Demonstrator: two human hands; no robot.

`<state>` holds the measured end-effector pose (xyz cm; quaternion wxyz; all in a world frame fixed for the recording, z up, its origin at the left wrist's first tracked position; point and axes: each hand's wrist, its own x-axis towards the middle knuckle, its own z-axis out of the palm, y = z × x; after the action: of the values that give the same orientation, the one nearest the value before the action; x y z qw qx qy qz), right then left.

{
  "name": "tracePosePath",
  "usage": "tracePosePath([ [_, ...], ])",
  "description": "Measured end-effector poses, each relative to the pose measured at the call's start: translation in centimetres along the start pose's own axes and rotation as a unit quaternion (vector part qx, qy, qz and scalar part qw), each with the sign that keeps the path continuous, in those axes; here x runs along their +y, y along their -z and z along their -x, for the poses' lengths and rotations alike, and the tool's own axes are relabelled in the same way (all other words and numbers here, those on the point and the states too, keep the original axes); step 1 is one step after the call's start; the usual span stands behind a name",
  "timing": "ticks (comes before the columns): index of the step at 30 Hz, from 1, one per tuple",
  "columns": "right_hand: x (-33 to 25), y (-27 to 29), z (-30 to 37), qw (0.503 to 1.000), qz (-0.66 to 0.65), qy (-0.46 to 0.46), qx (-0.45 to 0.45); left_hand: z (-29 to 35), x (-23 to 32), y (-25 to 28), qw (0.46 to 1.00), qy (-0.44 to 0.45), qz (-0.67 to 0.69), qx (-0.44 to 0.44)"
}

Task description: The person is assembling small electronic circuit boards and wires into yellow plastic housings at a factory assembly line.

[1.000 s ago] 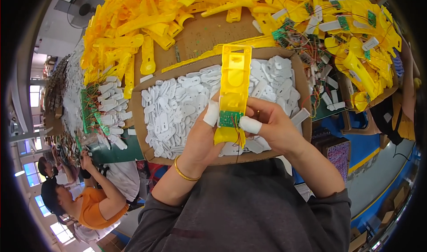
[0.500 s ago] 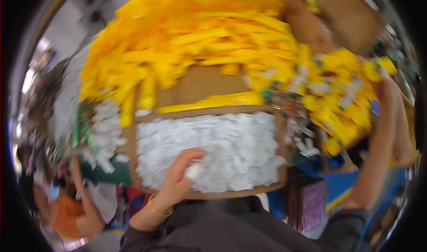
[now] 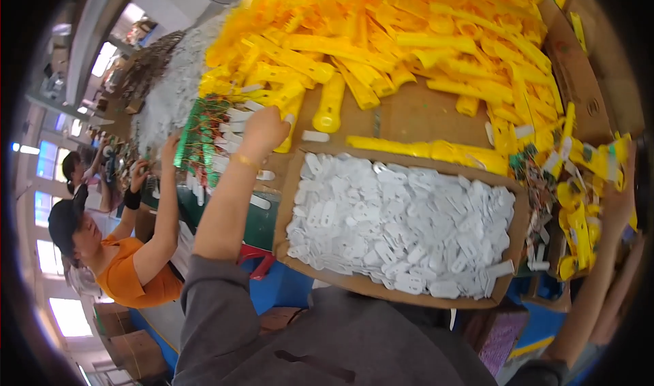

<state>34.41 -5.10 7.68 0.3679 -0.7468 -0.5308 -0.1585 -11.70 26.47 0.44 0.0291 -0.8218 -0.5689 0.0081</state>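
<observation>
My left hand (image 3: 264,135) reaches over the far-left side of the bench, fingers curled at the end of a yellow plastic casing (image 3: 293,99). A small white bit shows at its fingertips; what it grips is unclear. Beneath it lie a row of white strips (image 3: 231,129) and a bundle of thin coloured wires (image 3: 204,131). My right hand (image 3: 623,178) is at the far right rim beside a heap of yellow casings (image 3: 579,233), its fingers hidden. Between my arms, a shallow cardboard box (image 3: 402,160) holds many small flat white plastic pieces (image 3: 398,222).
A big pile of yellow casings (image 3: 381,25) covers the back of the bench. Tangled wired parts (image 3: 535,182) lie right of the box. A co-worker in an orange top (image 3: 139,274) works at the left. A cardboard flap (image 3: 575,66) stands at the back right.
My left hand has moved from above the white pieces in the box to the wired parts and casings at the far left. The view has turned left, showing more of the co-worker.
</observation>
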Motion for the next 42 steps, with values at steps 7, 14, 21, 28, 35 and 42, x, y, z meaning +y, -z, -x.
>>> tracePosePath([
  [7,-11.7,-5.6,9.5,0.928,-0.139,0.025,-0.346,-1.6,0.4,-1.8,0.972,0.017,0.195,-0.128],
  [14,-13.9,-10.7,9.9,0.905,-0.146,0.233,-0.324,10.4,3.6,7.1,0.603,0.003,0.793,-0.087],
  [21,-17.5,-14.1,12.6,0.889,-0.044,0.211,-0.404,19.0,11.0,4.1,0.284,0.123,0.920,-0.240],
  [28,-18.6,-14.1,11.3,0.872,-0.134,0.122,-0.455,21.1,14.2,1.6,0.348,0.069,0.885,-0.303],
  [35,-15.7,-11.2,11.6,0.933,-0.211,0.117,-0.268,20.6,13.6,2.7,0.424,0.072,0.870,-0.241],
  [42,-17.3,-5.6,12.7,0.491,-0.672,-0.426,-0.357,21.2,17.6,2.9,0.386,0.129,0.852,-0.331],
])
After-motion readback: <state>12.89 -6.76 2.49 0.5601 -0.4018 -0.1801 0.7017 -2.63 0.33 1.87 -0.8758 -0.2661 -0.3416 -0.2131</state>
